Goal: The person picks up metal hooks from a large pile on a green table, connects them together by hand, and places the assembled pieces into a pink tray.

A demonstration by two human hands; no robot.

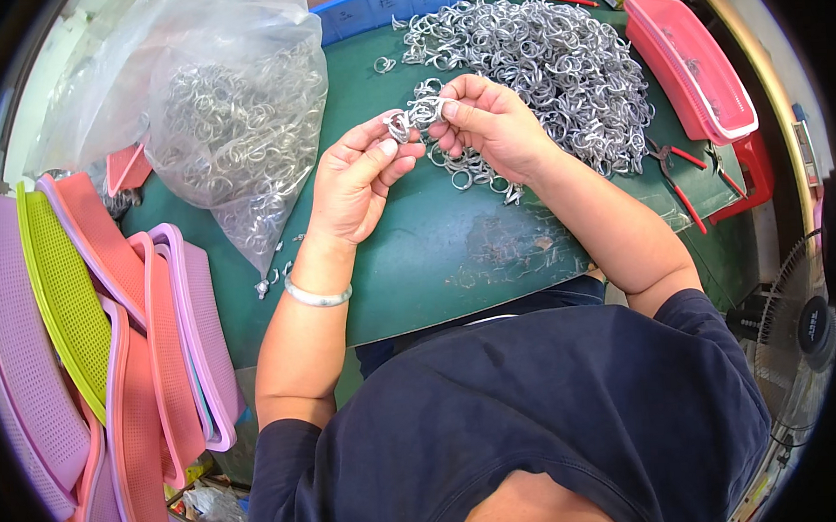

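Observation:
Between my two hands, just in front of the big heap, is a small cluster of silvery metal rings (423, 113). My left hand (366, 175) is closed, pinching a ring at the cluster's left side between thumb and fingers. My right hand (489, 125) pinches the cluster's right side, its fingers curled. A large heap of similar metal rings (559, 78) lies on the green table behind and to the right of my hands. A few loose rings (461, 178) lie below my right hand, near the heap's front edge.
A clear plastic bag full of rings (235, 129) stands at the left. Pink, purple and green perforated baskets (66, 314) are stacked beyond it. At the right are a pink tray (699, 71), red-handled pliers (676, 180) and a fan (808, 323). A blue bin (388, 8) sits at the back.

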